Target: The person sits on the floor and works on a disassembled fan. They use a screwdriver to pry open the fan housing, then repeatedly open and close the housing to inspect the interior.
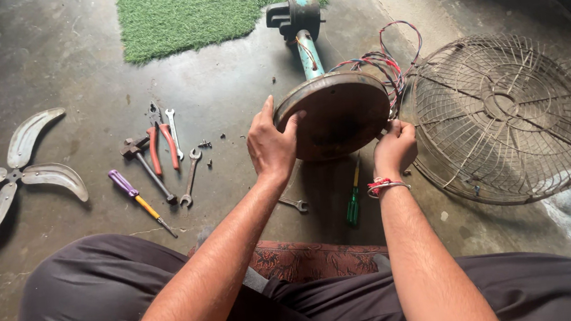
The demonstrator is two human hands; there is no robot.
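On the concrete floor (57, 56), my left hand (270, 145) and right hand (395, 147) clasp the round fan base (336, 117), right fingertips hidden behind its rim, wire bundle (386, 63) partly concealed.

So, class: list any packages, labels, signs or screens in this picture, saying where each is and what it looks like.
None in view: only a fan base held by both hands, hand tools, fan blades and a wire guard lying on the floor.
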